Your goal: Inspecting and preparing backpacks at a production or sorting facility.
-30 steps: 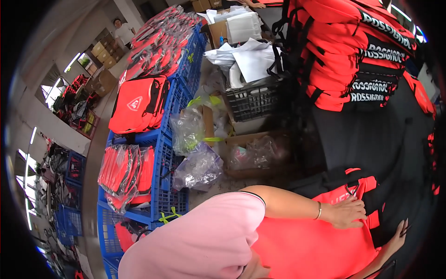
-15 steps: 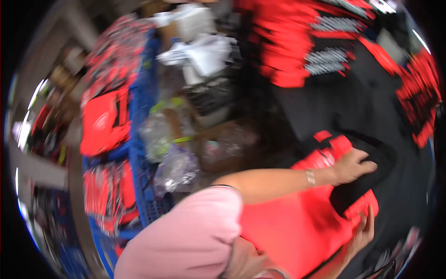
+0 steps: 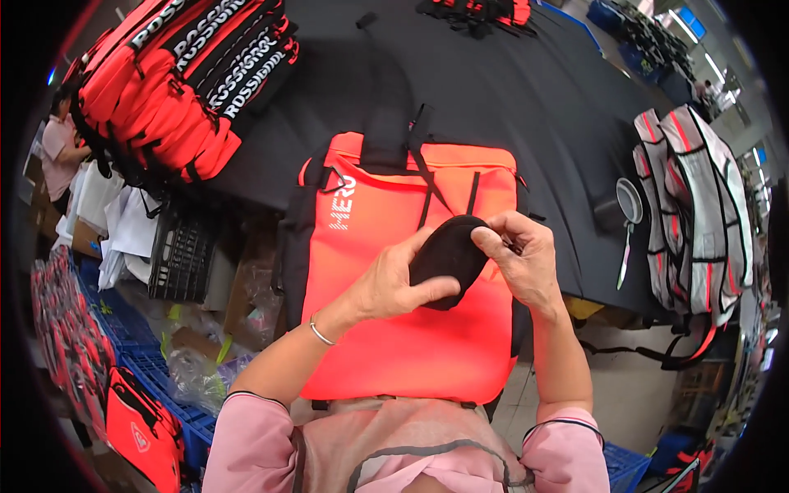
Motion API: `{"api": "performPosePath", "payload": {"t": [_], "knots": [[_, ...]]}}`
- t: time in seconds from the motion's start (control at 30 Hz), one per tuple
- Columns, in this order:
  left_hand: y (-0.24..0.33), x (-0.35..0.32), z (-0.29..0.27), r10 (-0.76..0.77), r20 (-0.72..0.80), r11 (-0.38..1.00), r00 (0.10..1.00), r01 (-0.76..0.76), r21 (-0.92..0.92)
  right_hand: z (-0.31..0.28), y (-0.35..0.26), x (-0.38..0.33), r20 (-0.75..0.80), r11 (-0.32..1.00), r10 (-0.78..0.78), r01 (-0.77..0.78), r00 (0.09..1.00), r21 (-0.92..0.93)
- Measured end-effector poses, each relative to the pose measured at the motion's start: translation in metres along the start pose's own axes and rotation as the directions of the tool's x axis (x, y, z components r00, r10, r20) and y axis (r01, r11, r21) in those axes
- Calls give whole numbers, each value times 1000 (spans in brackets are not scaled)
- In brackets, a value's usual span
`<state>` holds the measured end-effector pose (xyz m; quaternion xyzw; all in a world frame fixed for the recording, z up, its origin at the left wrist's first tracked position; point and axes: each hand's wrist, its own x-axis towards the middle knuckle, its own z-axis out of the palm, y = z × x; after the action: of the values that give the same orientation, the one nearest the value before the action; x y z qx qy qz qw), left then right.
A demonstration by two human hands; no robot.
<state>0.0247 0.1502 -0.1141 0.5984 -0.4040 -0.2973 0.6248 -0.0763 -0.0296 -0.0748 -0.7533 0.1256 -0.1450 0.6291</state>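
Observation:
A bright red-orange backpack (image 3: 394,353) with black sides and straps lies flat before me, its bottom edge close to my body. Above its middle, both hands hold a black rounded fabric piece (image 3: 448,261). My left hand (image 3: 386,279) grips it from the left, thumb across its lower face and fingers hidden behind. At its upper right edge, the thumb and bent fingers of my right hand (image 3: 526,259) pinch it. Black straps (image 3: 431,181) hang over the top of the backpack.
Black cloth covers the table (image 3: 509,90). Red and black bags (image 3: 164,123) are stacked at left, grey bags (image 3: 711,222) stand at right beside a white-rimmed cup (image 3: 629,201). A black crate (image 3: 185,255) and blue crate (image 3: 156,353) flank the left side. A person (image 3: 59,152) stands far left.
My view has swung to the right, and the backpack now lies squarely in front of me. My hands, earlier apart at the red bag, now hold the black piece together above it.

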Motion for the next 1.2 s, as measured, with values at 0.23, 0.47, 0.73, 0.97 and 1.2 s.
{"api": "performPosePath", "payload": {"t": [0.23, 0.47, 0.73, 0.97, 1.2], "knots": [[-14, -12, 6, 439, -2, 792, 899, -385, 475, 18, 39, -25, 275, 696, 472, -545, 838, 468], [-35, -33, 13, 322, -134, 884, 937, -247, 398, 16, 17, -51, -84, 941, 291, -270, 953, 204], [-34, -37, 23, 291, -230, 929, 929, -217, 300, 25, 18, -95, -198, 957, -60, 0, 978, -291], [-37, -36, 24, 324, -204, 904, 924, -240, 353, 27, 13, -83, -110, 852, -211, 128, 971, -508], [-43, -37, 27, 312, -213, 914, 926, -231, 335, 25, 17, -83, -119, 884, -153, 82, 981, -460]]}}
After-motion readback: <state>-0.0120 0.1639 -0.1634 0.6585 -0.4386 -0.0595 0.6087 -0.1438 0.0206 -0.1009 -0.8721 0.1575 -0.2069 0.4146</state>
